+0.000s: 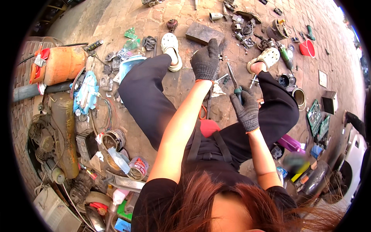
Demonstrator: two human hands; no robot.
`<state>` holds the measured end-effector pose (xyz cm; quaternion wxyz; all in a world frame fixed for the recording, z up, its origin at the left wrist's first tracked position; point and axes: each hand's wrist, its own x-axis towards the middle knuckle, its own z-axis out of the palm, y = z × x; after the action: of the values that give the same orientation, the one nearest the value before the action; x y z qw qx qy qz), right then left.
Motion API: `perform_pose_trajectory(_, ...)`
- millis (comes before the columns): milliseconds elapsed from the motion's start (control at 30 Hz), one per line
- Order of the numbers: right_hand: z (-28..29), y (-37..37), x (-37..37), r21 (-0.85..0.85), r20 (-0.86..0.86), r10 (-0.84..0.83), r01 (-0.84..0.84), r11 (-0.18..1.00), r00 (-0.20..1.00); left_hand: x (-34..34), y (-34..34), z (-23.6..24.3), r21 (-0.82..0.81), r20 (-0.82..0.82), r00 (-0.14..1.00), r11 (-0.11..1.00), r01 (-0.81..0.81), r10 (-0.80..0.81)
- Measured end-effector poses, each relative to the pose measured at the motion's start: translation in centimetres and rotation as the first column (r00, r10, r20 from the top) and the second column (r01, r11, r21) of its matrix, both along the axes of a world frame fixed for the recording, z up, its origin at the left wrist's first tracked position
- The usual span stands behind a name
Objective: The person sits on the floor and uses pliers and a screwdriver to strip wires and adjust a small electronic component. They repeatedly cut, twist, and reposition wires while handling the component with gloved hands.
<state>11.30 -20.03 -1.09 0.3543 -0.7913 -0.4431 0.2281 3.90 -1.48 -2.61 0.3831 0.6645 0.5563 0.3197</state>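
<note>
My left hand, in a dark grey knitted glove with an orange cuff, is closed at the near edge of a dark metal block. What its fingers hold is hidden; a small bright bit shows beside them. My right hand, gloved alike, is wrapped round a green-handled tool. The tool's long, tapering metal shaft points up and slightly left, its tip just right of my left hand. Between my hands, a pale scrap and thin metal pieces lie on the ground.
My clog-shod feet stand either side of the block. Motor parts, a green angle grinder and a red bowl lie to the right. Leftward are an orange gas cylinder, a blue plastic bag and a paint can. Green circuit boards lie far right.
</note>
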Motion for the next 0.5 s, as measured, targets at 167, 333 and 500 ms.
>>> perform_pose_trajectory(167, 0.5, 0.9, 0.1, 0.133, 0.216, -0.004, -0.026, 0.991, 0.976, 0.3, -0.4, -0.2, 0.076, -0.068, 0.997, 0.996, 0.043, -0.038)
perform_pose_trajectory(333, 1.7, 1.7, 0.3, 0.052, 0.433, 0.063, -0.094, 0.994, 0.899, 0.3, -0.6, -0.2, 0.075, -0.139, 0.988, 0.995, 0.072, -0.061)
perform_pose_trajectory(500, 0.0, 1.6, 1.3, -0.081, 0.399, 0.163, -0.142, 0.986, 0.902, -0.1, -0.3, 0.0, 0.163, -0.098, 0.978, 0.967, 0.196, -0.181)
